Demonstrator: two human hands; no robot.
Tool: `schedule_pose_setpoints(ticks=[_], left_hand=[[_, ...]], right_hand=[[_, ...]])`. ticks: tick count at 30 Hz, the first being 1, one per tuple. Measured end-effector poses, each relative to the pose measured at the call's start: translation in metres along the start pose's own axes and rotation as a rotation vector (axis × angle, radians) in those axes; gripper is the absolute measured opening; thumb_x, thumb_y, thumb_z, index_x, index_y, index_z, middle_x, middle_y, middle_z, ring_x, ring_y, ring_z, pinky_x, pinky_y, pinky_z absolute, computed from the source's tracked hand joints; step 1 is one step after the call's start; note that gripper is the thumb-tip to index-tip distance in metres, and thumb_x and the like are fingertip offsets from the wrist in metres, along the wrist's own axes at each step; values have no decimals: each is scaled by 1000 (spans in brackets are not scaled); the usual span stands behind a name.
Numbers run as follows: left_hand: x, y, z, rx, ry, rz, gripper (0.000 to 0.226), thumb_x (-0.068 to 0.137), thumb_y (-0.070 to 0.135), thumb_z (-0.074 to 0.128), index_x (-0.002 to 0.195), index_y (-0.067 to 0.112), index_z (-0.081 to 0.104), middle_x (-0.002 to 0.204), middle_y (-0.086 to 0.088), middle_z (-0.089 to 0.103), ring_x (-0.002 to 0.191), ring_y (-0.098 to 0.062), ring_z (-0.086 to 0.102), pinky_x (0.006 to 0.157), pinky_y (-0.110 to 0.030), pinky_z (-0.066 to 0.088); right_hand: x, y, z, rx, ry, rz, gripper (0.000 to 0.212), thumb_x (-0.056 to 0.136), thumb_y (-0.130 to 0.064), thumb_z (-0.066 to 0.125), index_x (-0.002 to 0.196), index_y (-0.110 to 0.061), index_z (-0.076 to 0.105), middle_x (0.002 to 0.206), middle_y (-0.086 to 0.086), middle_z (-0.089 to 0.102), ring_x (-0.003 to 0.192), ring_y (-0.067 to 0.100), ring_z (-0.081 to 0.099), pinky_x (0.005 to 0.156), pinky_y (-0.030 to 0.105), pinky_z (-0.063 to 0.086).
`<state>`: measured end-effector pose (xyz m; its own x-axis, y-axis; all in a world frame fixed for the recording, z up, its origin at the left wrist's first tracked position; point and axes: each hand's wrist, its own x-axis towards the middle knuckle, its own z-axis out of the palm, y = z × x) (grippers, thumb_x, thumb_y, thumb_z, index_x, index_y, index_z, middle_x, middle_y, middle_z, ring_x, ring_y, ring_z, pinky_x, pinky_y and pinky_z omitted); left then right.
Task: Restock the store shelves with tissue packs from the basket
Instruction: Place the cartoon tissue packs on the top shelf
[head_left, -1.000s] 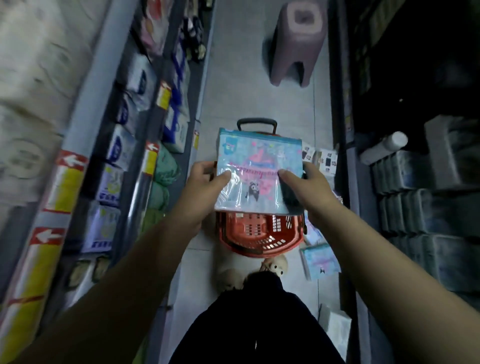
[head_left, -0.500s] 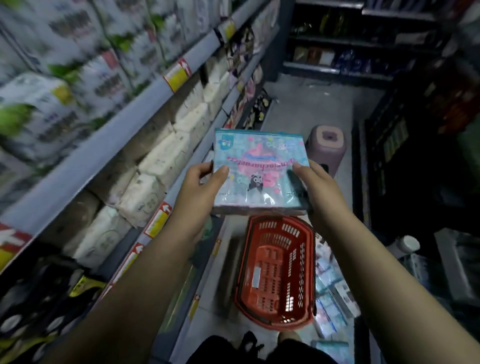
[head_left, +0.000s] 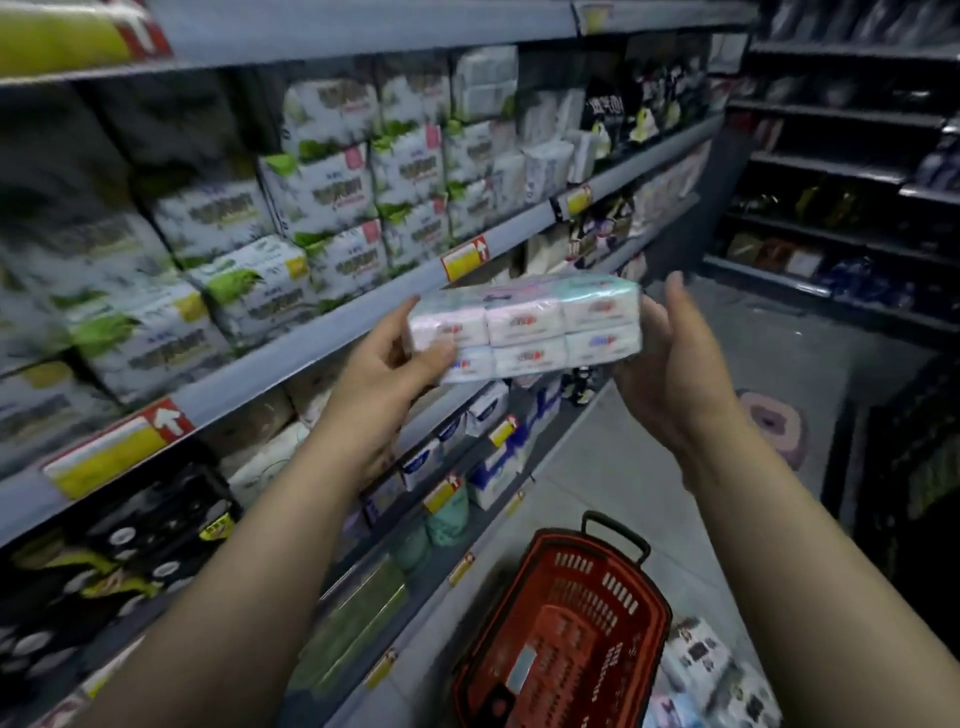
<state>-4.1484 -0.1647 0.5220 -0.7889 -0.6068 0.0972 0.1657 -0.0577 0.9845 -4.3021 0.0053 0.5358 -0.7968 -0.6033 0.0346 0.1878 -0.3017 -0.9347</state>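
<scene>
A pastel multi-pack of tissues is held at chest height in front of the left-hand shelving, its end of six small packs facing me. My left hand grips its left end, thumb on the front and fingers behind. My right hand presses its right end with nearly straight fingers. The red basket stands on the floor below, with no packs visible inside. More tissue packs lie on the floor to its right.
Grey shelves on the left hold stacked white-and-green tissue packs and yellow price tags. Lower shelves carry blue-and-white packs. A pink stool stands in the aisle. Dark shelving fills the right and far end.
The view has swung up from the basket to the left shelves. Both hands have lifted the pack and tipped it flat, so its end now faces me.
</scene>
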Motion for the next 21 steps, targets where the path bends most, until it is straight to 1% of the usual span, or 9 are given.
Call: schedule_pose_setpoints(ticks=[4,6,8,10,13,15,17,19,21], left_hand=[[-11,18,-10,87,-80,20,99,63,29,85,149,15,38,139,-3,57,126,-20,56,106,-35,46],[-21,29,-13,174,-133,35,94,67,17,82,149,14,37,140,1,56,126,-16,56,105,-33,46],[-32,37,-10,247,-62,80,76,78,5,77,145,20,43,135,6,59,119,-11,60,99,-29,50],[-41,43,-8,274,103,122,52,86,18,69,135,27,54,124,9,66,109,-11,65,89,-27,53],[-51,49,-9,244,342,136,30,88,44,61,114,30,66,108,9,71,101,-16,68,89,-43,55],[-57,52,-9,245,447,147,26,92,52,53,101,32,67,101,7,73,93,-14,70,86,-41,55],[-60,56,-10,252,519,152,41,88,68,49,104,33,63,106,8,70,95,-8,67,86,-33,53],[-64,61,-12,218,559,144,89,66,91,46,126,26,55,128,3,63,116,-16,61,96,-46,51],[-68,61,-19,195,589,123,107,55,98,44,138,30,47,141,2,54,127,-22,54,102,-54,46]], right_hand=[[13,-20,2,13,-109,-13,40,98,-17,36,124,0,60,121,16,66,116,28,61,100,37,47],[18,-24,3,31,-141,10,41,96,-12,35,125,4,59,129,23,61,123,35,56,107,43,43],[21,-25,6,20,-184,27,38,97,-9,33,119,0,62,126,21,63,122,35,57,108,43,43],[22,-24,13,-28,-232,20,35,99,-8,33,111,-10,66,114,11,70,111,29,60,97,36,45],[20,-17,30,-118,-313,-6,31,103,-11,37,105,-18,66,95,0,69,83,14,58,69,22,43],[17,-11,41,-217,-312,-41,24,104,-21,43,102,-21,66,86,-5,64,73,9,55,63,21,44],[14,-2,51,-322,-296,-66,19,101,-32,48,96,-25,64,88,-8,64,81,10,58,74,28,47],[9,5,64,-298,-270,-41,21,98,-42,50,94,-24,60,96,-5,67,96,16,63,87,36,50],[1,6,79,-177,-252,3,25,99,-46,47,97,-24,59,95,-6,71,97,16,68,88,38,53]])
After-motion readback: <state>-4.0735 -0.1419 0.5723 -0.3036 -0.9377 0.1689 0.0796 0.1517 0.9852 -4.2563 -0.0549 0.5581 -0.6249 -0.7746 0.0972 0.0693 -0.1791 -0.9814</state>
